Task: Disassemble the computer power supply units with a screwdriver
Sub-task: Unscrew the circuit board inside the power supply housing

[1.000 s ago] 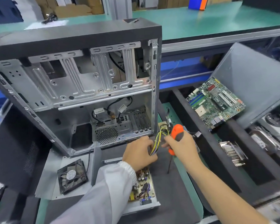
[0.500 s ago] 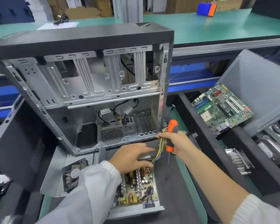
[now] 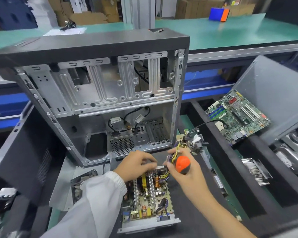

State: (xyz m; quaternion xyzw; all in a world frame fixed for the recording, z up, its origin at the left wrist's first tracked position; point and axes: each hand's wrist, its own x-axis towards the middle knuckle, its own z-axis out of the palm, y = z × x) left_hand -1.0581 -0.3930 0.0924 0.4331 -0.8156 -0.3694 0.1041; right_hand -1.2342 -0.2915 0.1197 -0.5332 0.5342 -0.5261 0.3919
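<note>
PSU cover off, board still seated.
My left hand (image 3: 136,164) presses the power supply (image 3: 147,200) rim at 12 o'clock; right hand (image 3: 184,169) clamps screwdriver (image 3: 182,164) plus wire bundle (image 3: 175,154).

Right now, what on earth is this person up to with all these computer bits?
A person is taking apart an opened power supply unit lying on the dark mat in front of an empty computer case. The left hand rests at the unit's far edge. The right hand holds an orange-handled screwdriver together with the wire bundle. A motherboard sits in a bin to the right.
</note>
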